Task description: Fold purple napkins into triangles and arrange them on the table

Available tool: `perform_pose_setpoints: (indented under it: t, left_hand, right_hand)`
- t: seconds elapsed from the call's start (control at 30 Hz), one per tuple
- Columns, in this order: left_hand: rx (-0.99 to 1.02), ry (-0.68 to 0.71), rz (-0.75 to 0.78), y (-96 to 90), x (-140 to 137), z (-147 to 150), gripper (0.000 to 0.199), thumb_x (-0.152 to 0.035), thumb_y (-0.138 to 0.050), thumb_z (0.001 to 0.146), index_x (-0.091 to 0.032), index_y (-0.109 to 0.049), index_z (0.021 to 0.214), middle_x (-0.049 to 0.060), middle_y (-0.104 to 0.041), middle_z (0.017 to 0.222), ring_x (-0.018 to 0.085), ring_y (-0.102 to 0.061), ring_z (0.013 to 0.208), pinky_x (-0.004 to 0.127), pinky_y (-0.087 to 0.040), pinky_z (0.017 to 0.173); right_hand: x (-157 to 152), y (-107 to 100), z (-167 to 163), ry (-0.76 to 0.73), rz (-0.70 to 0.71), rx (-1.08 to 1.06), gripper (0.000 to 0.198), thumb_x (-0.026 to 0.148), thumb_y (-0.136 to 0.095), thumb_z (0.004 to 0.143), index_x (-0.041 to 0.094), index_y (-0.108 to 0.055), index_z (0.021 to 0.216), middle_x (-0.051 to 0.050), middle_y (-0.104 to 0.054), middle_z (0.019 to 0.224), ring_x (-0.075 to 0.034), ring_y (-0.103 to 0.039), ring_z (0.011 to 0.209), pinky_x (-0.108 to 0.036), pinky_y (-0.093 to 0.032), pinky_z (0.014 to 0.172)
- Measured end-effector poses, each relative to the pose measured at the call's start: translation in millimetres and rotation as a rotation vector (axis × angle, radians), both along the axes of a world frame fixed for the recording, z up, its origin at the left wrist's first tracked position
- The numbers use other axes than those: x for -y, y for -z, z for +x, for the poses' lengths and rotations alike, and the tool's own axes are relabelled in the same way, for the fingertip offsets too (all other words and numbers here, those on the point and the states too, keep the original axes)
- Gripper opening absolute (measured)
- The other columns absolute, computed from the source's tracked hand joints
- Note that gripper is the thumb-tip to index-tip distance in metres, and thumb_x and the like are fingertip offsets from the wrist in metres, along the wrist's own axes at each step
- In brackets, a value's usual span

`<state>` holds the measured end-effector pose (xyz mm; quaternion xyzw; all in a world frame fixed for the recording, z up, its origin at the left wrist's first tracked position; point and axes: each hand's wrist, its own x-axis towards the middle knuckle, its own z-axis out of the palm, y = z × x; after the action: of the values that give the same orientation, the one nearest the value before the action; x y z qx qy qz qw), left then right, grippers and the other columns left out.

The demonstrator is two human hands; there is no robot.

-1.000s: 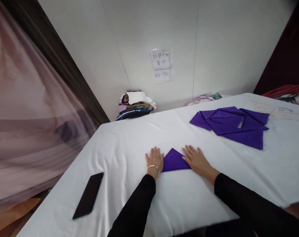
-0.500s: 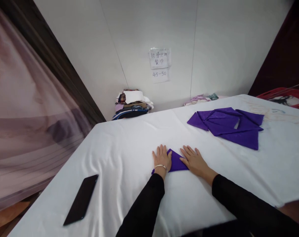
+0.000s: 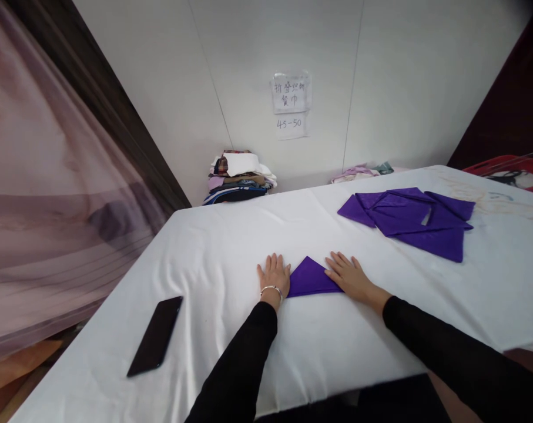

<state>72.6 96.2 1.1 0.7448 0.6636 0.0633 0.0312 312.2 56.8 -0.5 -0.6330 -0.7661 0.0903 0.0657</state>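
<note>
A small purple cloth (image 3: 310, 278) folded into a triangle lies on the white-covered table (image 3: 231, 247) in front of me. My left hand (image 3: 274, 274) lies flat, fingers spread, on the triangle's left corner; a bracelet circles that wrist. My right hand (image 3: 349, 277) presses flat on the triangle's right side. Neither hand grips anything. Both arms wear black sleeves.
A pile of folded purple cloths (image 3: 414, 220) lies at the far right of the table. A black phone (image 3: 156, 335) rests near the front left edge. A stack of mixed fabrics (image 3: 240, 176) sits by the wall, and a red bin (image 3: 508, 167) at far right.
My left hand slid right over the triangle half a second ago, then back to its left corner. The right hand has stayed flat on the right side.
</note>
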Motion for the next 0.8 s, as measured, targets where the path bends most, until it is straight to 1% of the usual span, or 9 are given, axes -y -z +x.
perform_pose_setpoints:
  t: [0.07,0.13,0.2,0.27,0.33,0.4,0.5,0.57,0.8]
  left_hand:
    - [-0.004,0.005,0.002,1.8,-1,1,0.052,-0.042,-0.016,0.091,-0.022,-0.032,0.136,0.005,-0.028,0.146,0.023,-0.017,0.135,0.055,-0.011,0.108]
    - [-0.004,0.007,-0.007,2.0,-1,1,0.052,-0.041,-0.016,0.09,-0.022,-0.032,0.136,0.004,-0.027,0.146,0.024,-0.017,0.135,0.055,-0.011,0.108]
    - [-0.002,0.007,-0.009,0.7,-1,2,0.052,-0.041,-0.017,0.09,-0.021,-0.032,0.136,0.005,-0.028,0.146,0.024,-0.018,0.135,0.055,-0.012,0.107]
    - [-0.003,0.009,-0.005,-1.2,0,1,0.052,-0.04,-0.017,0.09,-0.021,-0.033,0.136,0.005,-0.028,0.146,0.024,-0.018,0.135,0.055,-0.012,0.107]
    - [-0.006,0.014,-0.011,-2.5,1,1,0.051,-0.039,-0.017,0.091,-0.021,-0.034,0.135,0.005,-0.028,0.146,0.024,-0.018,0.135,0.055,-0.013,0.107]
    - [-0.009,0.016,-0.015,-2.1,1,1,0.051,-0.039,-0.017,0.091,-0.021,-0.034,0.135,0.005,-0.028,0.146,0.024,-0.018,0.135,0.055,-0.014,0.107]
    - [-0.015,0.013,-0.008,0.9,0,0,0.05,-0.038,-0.018,0.091,-0.022,-0.034,0.135,0.004,-0.028,0.146,0.022,-0.017,0.135,0.055,-0.012,0.108]
    - [-0.018,0.012,-0.009,2.8,0,-1,0.049,-0.038,-0.018,0.091,-0.024,-0.035,0.134,0.003,-0.028,0.146,0.022,-0.017,0.135,0.054,-0.012,0.108]
    - [-0.01,0.011,0.005,2.8,-1,0,0.049,-0.039,-0.019,0.09,-0.023,-0.035,0.134,0.004,-0.029,0.146,0.022,-0.018,0.135,0.054,-0.012,0.108]
  right_hand:
    - [-8,-10,-3,0.045,-0.096,-0.053,0.063,0.058,-0.01,0.089,0.025,-0.028,0.139,-0.007,-0.027,0.146,-0.027,-0.02,0.134,-0.054,-0.019,0.103]
    - [-17,-23,-16,0.087,-0.124,-0.093,0.065,0.06,-0.011,0.088,0.024,-0.026,0.14,-0.008,-0.027,0.146,-0.028,-0.021,0.133,-0.053,-0.021,0.102]
    - [-24,-34,-37,0.067,-0.061,-0.102,0.067,0.061,-0.014,0.087,0.022,-0.026,0.14,-0.009,-0.024,0.147,-0.027,-0.019,0.134,-0.052,-0.018,0.104]
    - [-28,-39,-61,-0.025,0.041,-0.092,0.067,0.06,-0.016,0.088,0.019,-0.026,0.14,-0.01,-0.021,0.148,-0.026,-0.014,0.135,-0.051,-0.013,0.105]
    - [-30,-36,-81,-0.152,0.106,-0.077,0.068,0.059,-0.017,0.088,0.017,-0.025,0.141,-0.01,-0.019,0.148,-0.025,-0.012,0.136,-0.05,-0.01,0.106]
    - [-31,-26,-91,-0.238,0.105,-0.068,0.068,0.06,-0.017,0.088,0.017,-0.026,0.14,-0.01,-0.021,0.147,-0.025,-0.013,0.136,-0.05,-0.01,0.106]
    - [-34,-9,-92,-0.252,0.073,-0.064,0.069,0.061,-0.016,0.087,0.017,-0.027,0.14,-0.01,-0.024,0.147,-0.026,-0.014,0.135,-0.052,-0.011,0.105]
    - [-35,-3,-89,-0.252,0.077,-0.067,0.07,0.062,-0.016,0.087,0.018,-0.026,0.14,-0.009,-0.024,0.147,-0.026,-0.013,0.135,-0.053,-0.011,0.105]
    - [-40,-4,-84,-0.276,0.057,-0.061,0.07,0.063,-0.016,0.087,0.02,-0.023,0.141,-0.008,-0.022,0.147,-0.025,-0.014,0.135,-0.052,-0.012,0.106]
